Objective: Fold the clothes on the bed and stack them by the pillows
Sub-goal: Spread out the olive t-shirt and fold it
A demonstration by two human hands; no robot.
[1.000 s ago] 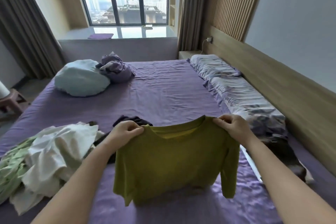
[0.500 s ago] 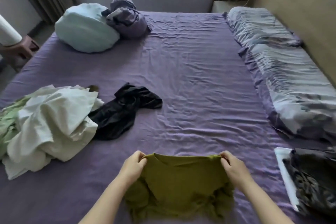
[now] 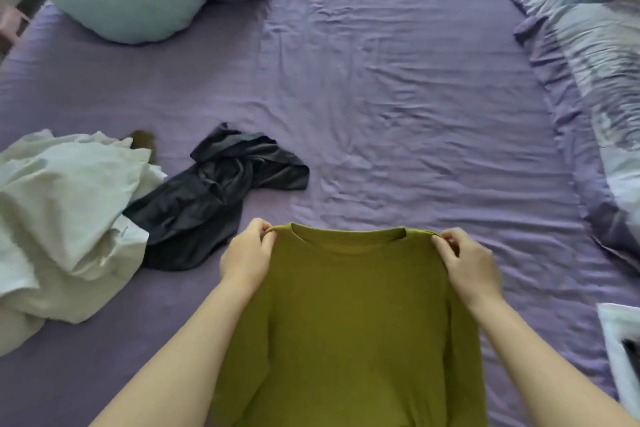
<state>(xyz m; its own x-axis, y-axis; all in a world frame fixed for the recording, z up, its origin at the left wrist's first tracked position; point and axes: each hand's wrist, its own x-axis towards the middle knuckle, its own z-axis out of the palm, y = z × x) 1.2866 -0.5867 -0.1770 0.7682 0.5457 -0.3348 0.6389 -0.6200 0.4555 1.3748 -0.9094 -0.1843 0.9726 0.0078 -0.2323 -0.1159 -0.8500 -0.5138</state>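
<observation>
left hand (image 3: 246,258), right hand (image 3: 469,265) pinching olive shirt (image 3: 349,315) shoulders, purple bed (image 3: 398,87)

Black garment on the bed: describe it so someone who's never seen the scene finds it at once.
On the purple bed, look left of centre, just beyond the left hand. The black garment lies crumpled there, against the right edge of the white pile. It is the only dark piece; the shirt in the hands is olive green.

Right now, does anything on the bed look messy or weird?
Yes. A black garment lies crumpled beside a heap of white clothes, all unfolded. The green shirt looks fine, held straight by both hands.
</observation>
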